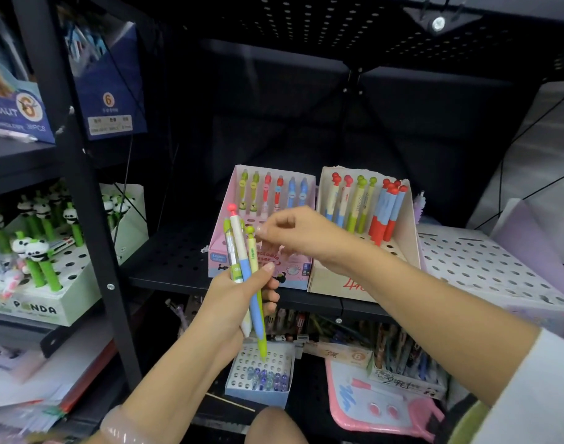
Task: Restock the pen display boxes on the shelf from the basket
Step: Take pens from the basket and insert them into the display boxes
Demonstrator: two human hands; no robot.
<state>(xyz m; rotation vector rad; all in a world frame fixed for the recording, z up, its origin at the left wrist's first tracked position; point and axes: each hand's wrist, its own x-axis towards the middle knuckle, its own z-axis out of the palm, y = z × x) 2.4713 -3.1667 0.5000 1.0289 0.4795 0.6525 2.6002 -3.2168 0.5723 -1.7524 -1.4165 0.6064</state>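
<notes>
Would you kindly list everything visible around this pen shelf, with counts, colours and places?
pink box: one, pink, mid shelf; six pens in its back row.
beige box: one, beige, right of the pink box; about ten pens.
held pens: three, green, cream-blue, yellow-green, in the left hand.
panda box: one, white-green, left shelf; panda-topped green pens.
blue boxes: two, upper left.
white tray: one, perforated, right of the beige box.
small box: one, lower shelf; bluish pens.
left hand: grips the held pens.
right hand: fingers curled, above the pink box.
</notes>
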